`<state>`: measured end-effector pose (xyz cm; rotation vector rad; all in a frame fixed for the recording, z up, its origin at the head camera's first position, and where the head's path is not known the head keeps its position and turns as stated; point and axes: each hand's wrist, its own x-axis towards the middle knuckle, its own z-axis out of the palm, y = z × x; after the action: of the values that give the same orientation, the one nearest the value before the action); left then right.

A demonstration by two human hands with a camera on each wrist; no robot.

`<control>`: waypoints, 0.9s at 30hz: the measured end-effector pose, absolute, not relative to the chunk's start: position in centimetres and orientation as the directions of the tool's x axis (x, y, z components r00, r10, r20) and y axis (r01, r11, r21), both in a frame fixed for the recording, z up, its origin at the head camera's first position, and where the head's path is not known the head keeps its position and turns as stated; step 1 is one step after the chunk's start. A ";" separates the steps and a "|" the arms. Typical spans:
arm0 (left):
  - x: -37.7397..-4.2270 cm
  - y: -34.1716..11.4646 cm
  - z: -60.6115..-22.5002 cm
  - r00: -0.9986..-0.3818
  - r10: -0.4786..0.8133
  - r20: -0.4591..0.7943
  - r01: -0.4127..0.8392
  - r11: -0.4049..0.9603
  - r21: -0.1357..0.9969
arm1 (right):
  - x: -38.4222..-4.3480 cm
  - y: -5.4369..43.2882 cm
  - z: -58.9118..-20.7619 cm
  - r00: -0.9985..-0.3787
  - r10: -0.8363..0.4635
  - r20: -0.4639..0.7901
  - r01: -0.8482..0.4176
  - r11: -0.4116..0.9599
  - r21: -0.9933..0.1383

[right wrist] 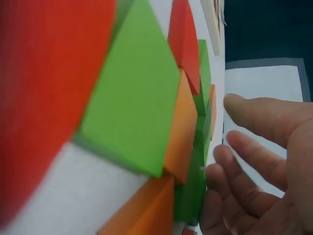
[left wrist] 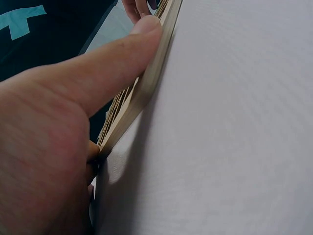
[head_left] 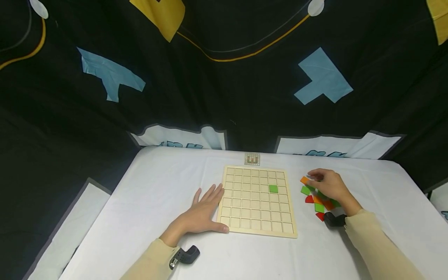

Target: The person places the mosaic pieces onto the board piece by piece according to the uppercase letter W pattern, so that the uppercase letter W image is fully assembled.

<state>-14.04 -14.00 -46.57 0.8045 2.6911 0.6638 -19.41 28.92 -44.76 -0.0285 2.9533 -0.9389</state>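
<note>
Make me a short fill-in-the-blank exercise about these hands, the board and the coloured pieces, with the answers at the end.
1. The only tile lying on the gridded board is coloured ____.
2. From the person's side, the loose pieces lie to the ____ of the board.
3. Those loose pieces are green, orange and ____.
4. The right hand is at the loose pieces, while the left hand touches the edge of the ____.

Missing words: green; right; red; board.

White table point(head_left: 168, 179) holds gridded board point(head_left: 257, 203), blocks point(head_left: 319, 208) (clustered), patterned card point(head_left: 252, 159)
</note>
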 end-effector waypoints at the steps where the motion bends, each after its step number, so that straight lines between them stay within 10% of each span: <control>1: -14.0 -14.0 -46.6 -0.815 0.570 -0.108 0.454 0.743 0.493 | -19.5 28.9 -44.8 -0.999 -0.032 -0.043 -0.001 0.820 -0.573; 27: -14.1 -13.9 -46.7 -0.818 0.565 -0.106 0.458 0.752 0.473 | -20.6 27.8 -44.4 -0.991 -0.067 -0.119 -0.002 0.880 -0.475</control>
<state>-14.13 -13.92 -46.70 0.8046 2.7086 0.6378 -20.55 27.80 -44.40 -0.0541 2.9175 -0.7361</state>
